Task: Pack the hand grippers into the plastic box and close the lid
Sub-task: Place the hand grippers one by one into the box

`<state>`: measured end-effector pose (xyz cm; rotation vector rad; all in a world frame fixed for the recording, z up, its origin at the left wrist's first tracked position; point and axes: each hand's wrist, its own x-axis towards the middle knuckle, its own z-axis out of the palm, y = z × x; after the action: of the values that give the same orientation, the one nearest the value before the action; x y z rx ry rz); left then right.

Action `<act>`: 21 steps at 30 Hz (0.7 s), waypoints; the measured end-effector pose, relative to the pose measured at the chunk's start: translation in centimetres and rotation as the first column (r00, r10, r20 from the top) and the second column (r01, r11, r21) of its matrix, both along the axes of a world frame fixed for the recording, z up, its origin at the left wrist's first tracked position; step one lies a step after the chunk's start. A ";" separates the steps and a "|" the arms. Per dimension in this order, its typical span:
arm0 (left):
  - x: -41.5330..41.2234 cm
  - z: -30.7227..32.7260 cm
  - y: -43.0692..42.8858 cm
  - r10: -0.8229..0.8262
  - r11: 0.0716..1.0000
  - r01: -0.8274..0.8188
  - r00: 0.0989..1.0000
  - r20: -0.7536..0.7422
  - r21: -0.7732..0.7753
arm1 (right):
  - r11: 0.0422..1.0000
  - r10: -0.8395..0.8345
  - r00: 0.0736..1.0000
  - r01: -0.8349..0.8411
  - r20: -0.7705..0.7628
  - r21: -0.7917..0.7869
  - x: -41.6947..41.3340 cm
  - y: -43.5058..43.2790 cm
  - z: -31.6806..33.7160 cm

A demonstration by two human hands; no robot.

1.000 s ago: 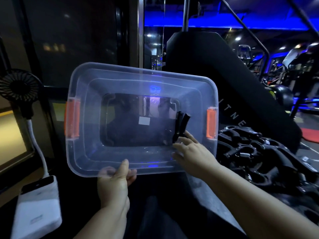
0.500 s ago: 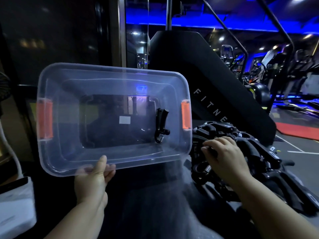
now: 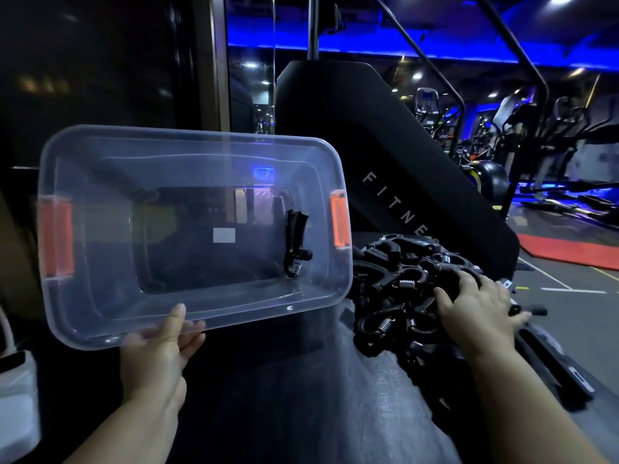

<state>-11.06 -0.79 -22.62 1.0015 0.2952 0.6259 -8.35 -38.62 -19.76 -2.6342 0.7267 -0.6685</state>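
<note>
A clear plastic box (image 3: 100, 316) with orange latches at both ends is tilted toward me, held up at its near rim by my left hand (image 3: 160, 343). One black hand gripper (image 3: 294, 242) with a steel spring lies inside, against the right end. To the right of the box sits a pile of black hand grippers (image 3: 398, 269). My right hand (image 3: 475, 306) rests on the right part of that pile, fingers curled over a gripper; whether it grips it is unclear. No lid is in view.
A black padded gym machine (image 3: 385, 145) marked "FITNE" stands behind the pile. A white object (image 3: 16, 396) sits at the lower left edge. Exercise machines and a red floor mat (image 3: 569, 252) fill the right background. Bubble wrap (image 3: 385, 396) lies under the pile.
My right hand left the gripper in the box and moved right onto the pile, then further across it. The view swung right. My left hand still holds the box.
</note>
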 end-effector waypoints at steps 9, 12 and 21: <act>0.0 0.1 -0.2 0.005 1.000 -0.005 1.000 -0.001 0.014 | 0.995 -0.086 0.995 0.088 -0.043 0.047 0.4 -1.5 1.3; 0.0 0.2 -0.2 0.016 1.000 -0.016 1.000 -0.004 0.023 | 0.992 -0.113 0.990 0.116 -0.085 0.041 0.5 -1.5 1.5; 0.1 0.0 0.0 0.021 0.999 -0.021 1.000 -0.002 0.025 | 0.988 -0.102 0.994 0.099 0.024 0.116 0.0 -1.3 1.9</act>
<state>-10.93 -0.77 -22.64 1.0239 0.3015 0.6490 -8.33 -39.95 -17.87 -2.4922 0.8675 -0.6713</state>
